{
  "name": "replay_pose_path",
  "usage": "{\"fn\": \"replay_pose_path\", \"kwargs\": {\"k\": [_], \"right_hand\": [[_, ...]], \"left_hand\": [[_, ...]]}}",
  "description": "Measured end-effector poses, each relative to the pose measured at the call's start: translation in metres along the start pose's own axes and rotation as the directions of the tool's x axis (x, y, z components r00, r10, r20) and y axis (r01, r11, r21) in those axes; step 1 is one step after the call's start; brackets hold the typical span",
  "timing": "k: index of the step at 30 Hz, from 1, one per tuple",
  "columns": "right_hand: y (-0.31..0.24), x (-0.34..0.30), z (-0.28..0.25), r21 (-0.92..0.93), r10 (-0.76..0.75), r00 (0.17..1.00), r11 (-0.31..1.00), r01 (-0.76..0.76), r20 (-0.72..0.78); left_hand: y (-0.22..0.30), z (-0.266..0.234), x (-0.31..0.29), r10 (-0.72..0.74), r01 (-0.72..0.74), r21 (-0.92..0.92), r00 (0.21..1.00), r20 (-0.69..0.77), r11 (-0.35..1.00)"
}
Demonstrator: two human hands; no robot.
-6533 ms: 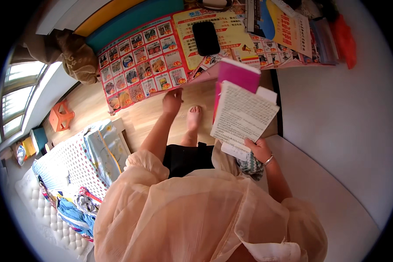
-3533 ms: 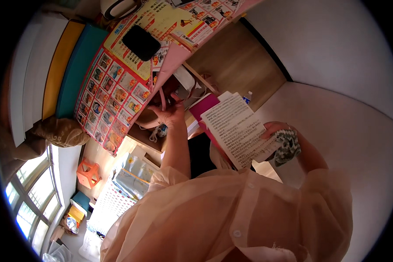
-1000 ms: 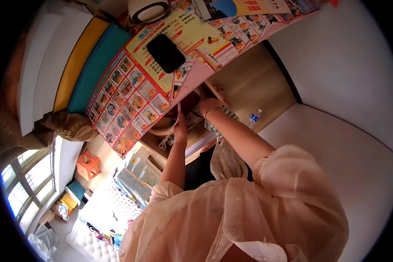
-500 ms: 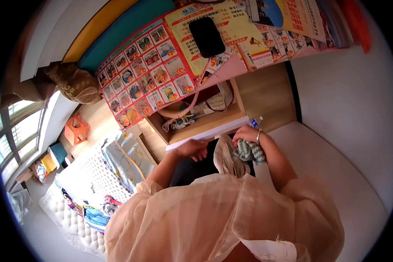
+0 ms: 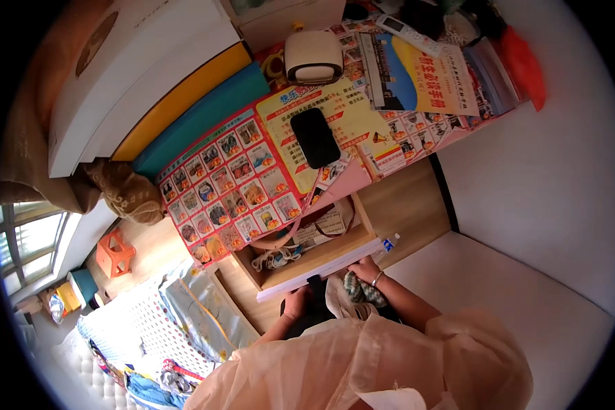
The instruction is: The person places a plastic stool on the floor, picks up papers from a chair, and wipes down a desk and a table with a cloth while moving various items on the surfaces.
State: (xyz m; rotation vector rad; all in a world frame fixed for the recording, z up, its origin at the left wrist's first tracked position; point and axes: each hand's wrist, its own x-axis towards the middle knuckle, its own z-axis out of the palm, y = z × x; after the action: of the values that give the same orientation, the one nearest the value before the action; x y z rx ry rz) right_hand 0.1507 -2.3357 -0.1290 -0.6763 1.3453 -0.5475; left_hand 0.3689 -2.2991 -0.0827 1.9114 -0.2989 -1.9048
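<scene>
An open wooden drawer (image 5: pixel 307 268) sticks out from under the table toward me. Inside it lie a bundle of white cord (image 5: pixel 277 258), some papers and dark red straps. My left hand (image 5: pixel 296 302) is low at the drawer's front, beside a small black piece (image 5: pixel 313 279) on its edge; its fingers are mostly hidden. My right hand (image 5: pixel 365 269), with a silver bracelet at the wrist, is closed at the right end of the drawer front. A green-and-white checked cloth (image 5: pixel 362 290) bunches under its palm. Off-white fabric (image 5: pixel 337 299) hangs between my hands.
On the table's printed red cover (image 5: pixel 232 184) lie a black phone (image 5: pixel 315 139), a cream rounded device (image 5: pixel 313 56), a booklet (image 5: pixel 417 75) and a remote (image 5: pixel 408 34). An orange stool (image 5: pixel 115 253) and a bed with folded bedding (image 5: pixel 154 307) are at left. A white wall stands right.
The view has tilted up, showing more of the tabletop. My left hand, earlier spread loosely, has moved right along the drawer front. My right hand stays by its right end with the cloth.
</scene>
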Motion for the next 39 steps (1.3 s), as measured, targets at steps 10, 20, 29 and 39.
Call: {"fn": "replay_pose_path", "kwargs": {"k": [10, 20, 29, 39], "right_hand": [[-0.108, 0.027, 0.016, -0.195, -0.222, 0.973, 0.953, 0.232, 0.070], [-0.136, 0.087, 0.025, -0.243, -0.268, 0.941, 0.918, 0.314, 0.204], [-0.180, 0.077, 0.045, -0.791, -0.183, 0.924, 0.478, 0.382, 0.335], [-0.186, -0.006, 0.039, -0.482, -0.069, 0.900, 0.825, 0.294, 0.431]], "left_hand": [[0.091, 0.017, -0.001, 0.096, -0.125, -0.355, 0.991, -0.098, 0.927], [0.141, -0.002, 0.031, 0.162, -0.149, -0.495, 0.987, -0.016, 0.856], [0.087, -0.084, 0.088, 0.678, -0.674, 0.503, 0.703, 0.214, 0.541], [0.105, -0.068, -0.038, 0.175, -0.236, 0.191, 0.940, 0.291, 0.953]]}}
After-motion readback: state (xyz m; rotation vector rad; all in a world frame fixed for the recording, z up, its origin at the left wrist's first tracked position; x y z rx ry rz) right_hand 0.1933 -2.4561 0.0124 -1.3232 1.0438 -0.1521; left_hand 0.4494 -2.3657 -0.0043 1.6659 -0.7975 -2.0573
